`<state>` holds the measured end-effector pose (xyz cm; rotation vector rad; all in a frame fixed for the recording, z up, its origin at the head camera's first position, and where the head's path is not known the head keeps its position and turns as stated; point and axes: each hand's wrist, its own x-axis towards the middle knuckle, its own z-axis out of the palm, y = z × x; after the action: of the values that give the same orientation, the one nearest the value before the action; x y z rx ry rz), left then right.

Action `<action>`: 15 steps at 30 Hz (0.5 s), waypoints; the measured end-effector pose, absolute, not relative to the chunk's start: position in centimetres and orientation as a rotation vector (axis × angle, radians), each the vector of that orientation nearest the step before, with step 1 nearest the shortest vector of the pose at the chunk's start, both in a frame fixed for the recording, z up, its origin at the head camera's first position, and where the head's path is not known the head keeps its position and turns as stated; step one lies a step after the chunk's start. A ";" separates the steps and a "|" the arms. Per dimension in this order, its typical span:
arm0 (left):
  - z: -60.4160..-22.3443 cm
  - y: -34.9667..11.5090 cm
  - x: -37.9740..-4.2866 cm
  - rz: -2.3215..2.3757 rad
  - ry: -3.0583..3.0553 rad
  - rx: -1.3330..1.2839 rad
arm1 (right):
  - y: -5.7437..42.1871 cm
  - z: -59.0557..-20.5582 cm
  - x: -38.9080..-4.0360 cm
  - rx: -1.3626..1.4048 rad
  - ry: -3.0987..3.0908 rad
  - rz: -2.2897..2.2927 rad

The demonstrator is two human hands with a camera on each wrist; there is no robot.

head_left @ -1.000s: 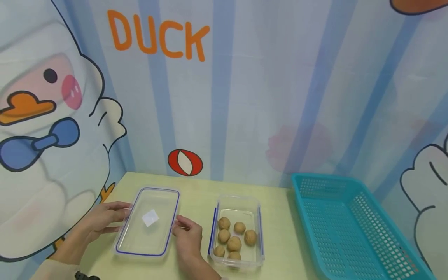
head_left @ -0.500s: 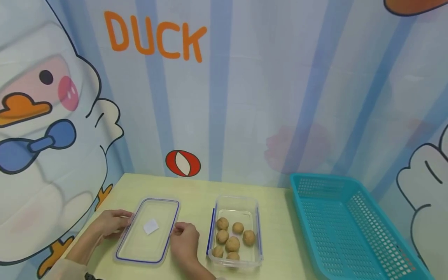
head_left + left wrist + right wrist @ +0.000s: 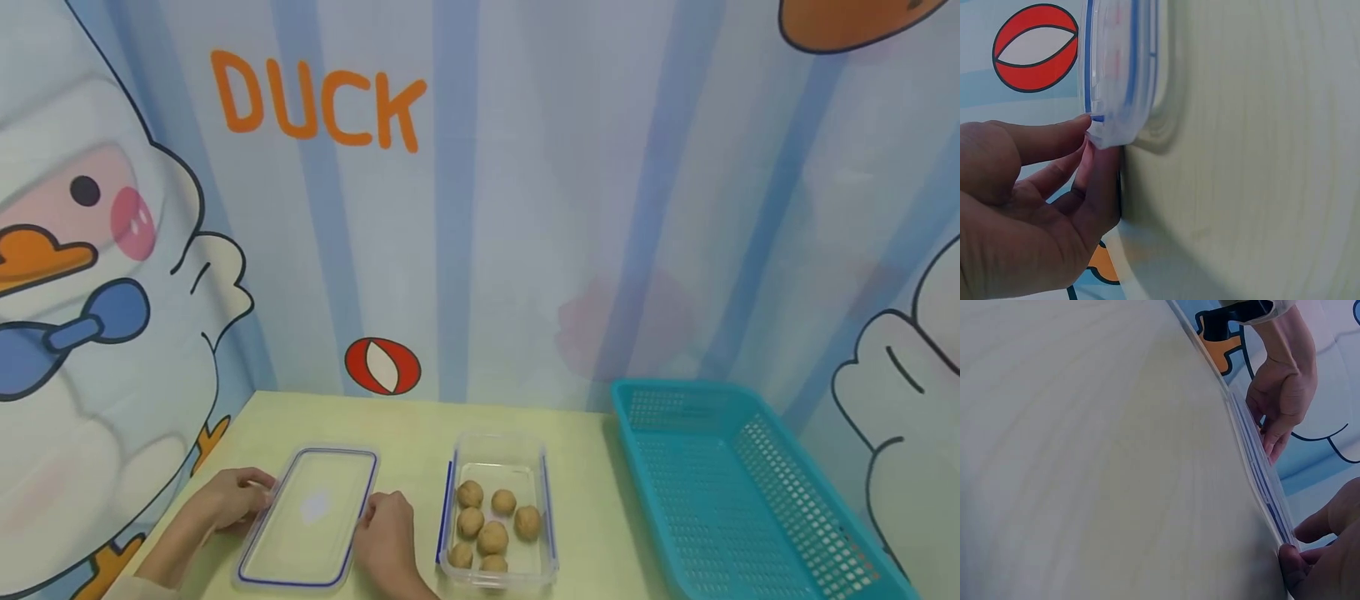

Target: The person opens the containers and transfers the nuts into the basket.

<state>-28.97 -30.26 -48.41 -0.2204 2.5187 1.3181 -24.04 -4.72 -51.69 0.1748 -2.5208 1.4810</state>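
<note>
A clear plastic lid with a blue seal line round its edge is at the left of the table, low over the surface. A pale square shows through its middle. My left hand pinches the lid's left edge, thumb on top and fingers beneath in the left wrist view. On the opposite edge, my right hand holds the lid between thumb and curled fingers. Beside that hand stands an uncovered clear food container with blue strips along its sides. Several walnuts lie in it.
A large turquoise plastic basket stands at the right. The pale yellow table ends at the back against a striped curtain printed with a duck and the word DUCK.
Both hands have lowered the lid and drawn it slightly nearer the body. The head view has tilted up and shifted right a little. The container and walnuts stay in place.
</note>
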 end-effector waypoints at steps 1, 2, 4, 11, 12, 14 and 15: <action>-48.5 -30.4 -28.8 1.314 2.516 -0.217 | -4.8 -51.7 -23.9 0.181 -2.526 1.478; -48.6 -30.5 -28.6 1.315 2.513 -0.211 | -4.8 -51.8 -23.8 0.183 -2.531 1.475; -48.6 -30.5 -28.4 1.317 2.510 -0.206 | -4.8 -51.8 -23.7 0.191 -2.540 1.461; -48.7 -30.0 -28.4 1.287 2.617 -0.153 | -4.4 -51.6 -23.9 0.218 -2.541 1.462; -48.6 -29.9 -28.4 1.283 2.631 -0.144 | -4.3 -51.5 -23.9 0.228 -2.546 1.477; -48.4 -29.7 -28.5 1.281 2.644 -0.140 | -4.1 -51.1 -23.9 0.253 -2.565 1.492; -48.4 -29.6 -28.5 1.281 2.646 -0.136 | -3.9 -50.9 -23.8 0.274 -2.587 1.496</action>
<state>-28.50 -29.65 -48.36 -0.1356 2.6463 1.2812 -23.84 -3.90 -50.88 0.2745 -2.5865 1.4956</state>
